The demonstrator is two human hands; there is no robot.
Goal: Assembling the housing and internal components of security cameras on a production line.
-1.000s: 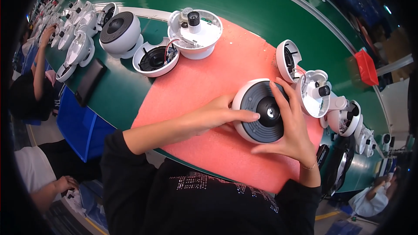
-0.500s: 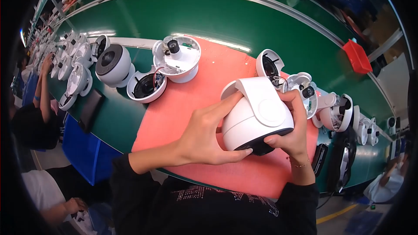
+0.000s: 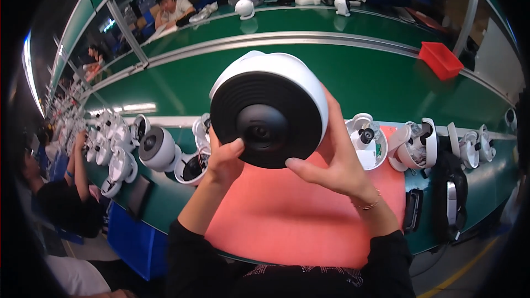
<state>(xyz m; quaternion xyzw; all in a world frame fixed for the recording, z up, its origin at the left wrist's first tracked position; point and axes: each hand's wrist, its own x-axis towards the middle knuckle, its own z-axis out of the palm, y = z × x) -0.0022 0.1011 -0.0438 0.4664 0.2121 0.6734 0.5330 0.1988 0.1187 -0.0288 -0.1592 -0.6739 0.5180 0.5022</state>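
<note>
Between my two hands I hold up a white round security camera (image 3: 226, 105), its black front disc and dark lens dome facing me. My left hand (image 3: 223, 160) grips its lower left side, the thumb on the black rim. On the right side my right hand (image 3: 337, 154) wraps round the white shell, its thumb at the lower edge of the disc. The fingers behind the shell are hidden. Below lies a salmon-pink mat (image 3: 292, 215). Just beyond my right hand sits an opened camera housing (image 3: 367, 140) with a small black lens inside.
An assembled camera (image 3: 157, 149) and several opened housings line the left. More opened housings (image 3: 414, 143) stand at the right, near a black case (image 3: 413, 209). A red bin (image 3: 440, 60) is at the far right; a blue bin (image 3: 135, 243) sits lower left. Co-workers sit around.
The camera has been raised off its place low over the mat and turned so its black front faces me. My left hand has shifted to its lower left side. The view has tilted up.
</note>
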